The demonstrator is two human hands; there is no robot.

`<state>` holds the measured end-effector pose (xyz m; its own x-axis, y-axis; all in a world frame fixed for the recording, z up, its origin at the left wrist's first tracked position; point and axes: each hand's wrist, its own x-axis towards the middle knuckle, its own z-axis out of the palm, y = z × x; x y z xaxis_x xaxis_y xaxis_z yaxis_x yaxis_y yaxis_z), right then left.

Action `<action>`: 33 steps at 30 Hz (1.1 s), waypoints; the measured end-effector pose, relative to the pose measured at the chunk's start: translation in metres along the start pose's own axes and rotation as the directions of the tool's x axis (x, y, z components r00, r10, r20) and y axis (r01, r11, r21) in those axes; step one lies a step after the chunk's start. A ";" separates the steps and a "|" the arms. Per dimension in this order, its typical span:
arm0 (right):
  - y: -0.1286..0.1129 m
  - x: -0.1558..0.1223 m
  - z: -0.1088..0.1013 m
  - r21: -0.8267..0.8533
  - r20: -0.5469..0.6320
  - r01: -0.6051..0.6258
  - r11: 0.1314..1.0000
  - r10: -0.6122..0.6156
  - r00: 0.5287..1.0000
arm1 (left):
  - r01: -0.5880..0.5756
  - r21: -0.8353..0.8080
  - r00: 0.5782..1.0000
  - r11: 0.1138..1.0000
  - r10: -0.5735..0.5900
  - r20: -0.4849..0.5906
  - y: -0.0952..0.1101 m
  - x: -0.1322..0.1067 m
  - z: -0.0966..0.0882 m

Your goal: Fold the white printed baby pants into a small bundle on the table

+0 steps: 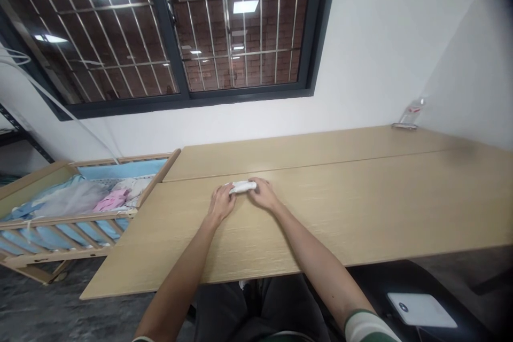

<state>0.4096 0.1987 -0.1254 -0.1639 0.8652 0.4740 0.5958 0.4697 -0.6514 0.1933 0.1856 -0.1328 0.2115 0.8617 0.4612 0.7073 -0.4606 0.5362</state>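
Observation:
A small white rolled cloth (242, 187) lies on the light wooden table (360, 197), near the seam between its two boards. My left hand (222, 202) has its fingers curled and pinched on the cloth's left end. My right hand (262, 194) is closed over the cloth's right end, and its fingers cover part of the cloth. Both forearms reach forward from the table's near edge.
A wooden baby crib (86, 214) with blue bedding, tulle and a pink cloth stands against the table's left side. A clear stand (409, 116) sits at the far right by the wall. A white flat device (420, 310) lies low at right. A barred window is behind.

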 end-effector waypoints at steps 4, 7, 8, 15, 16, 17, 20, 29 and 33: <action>-0.009 0.003 0.002 0.483 -0.078 -0.162 0.861 0.226 0.971 | 0.067 -0.175 0.989 0.982 -0.088 -0.115 0.001 -0.003 -0.007; -0.016 0.005 0.004 0.678 -0.031 -0.266 0.685 0.388 0.921 | 0.103 -0.302 0.981 0.948 -0.147 -0.129 0.003 -0.005 -0.008; -0.018 0.004 0.005 0.698 -0.014 -0.296 0.652 0.426 0.905 | 0.113 -0.332 0.980 0.937 -0.161 -0.121 0.004 -0.005 -0.008; -0.011 0.000 0.002 0.612 -0.011 -0.442 0.656 0.566 0.824 | 0.184 -0.365 0.983 0.913 -0.164 0.087 0.007 -0.011 -0.010; -0.008 0.000 0.002 0.602 -0.027 -0.435 0.669 0.561 0.827 | 0.187 -0.350 0.981 0.918 -0.154 0.119 0.007 -0.011 -0.011; -0.006 0.000 0.003 0.591 -0.045 -0.418 0.690 0.545 0.837 | 0.187 -0.329 0.979 0.926 -0.146 0.144 0.006 -0.012 -0.012; 0.002 0.001 0.007 0.538 -0.081 -0.355 0.765 0.466 0.881 | 0.175 -0.240 0.974 0.955 -0.133 0.182 0.004 -0.011 -0.017; 0.016 0.001 0.015 0.324 -0.110 -0.264 0.909 0.314 0.943 | 0.109 -0.120 0.957 0.987 -0.071 0.280 0.002 -0.013 -0.019; 0.015 -0.001 0.013 0.255 -0.097 -0.223 0.941 0.254 0.962 | 0.079 -0.084 0.948 0.993 -0.049 0.314 0.008 -0.014 -0.020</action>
<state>0.4091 0.2073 -0.1435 0.0705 0.9348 0.3480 0.3963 0.2939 -0.8698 0.1827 0.1653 -0.1210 0.3777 0.9065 0.1886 0.6629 -0.4070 0.6284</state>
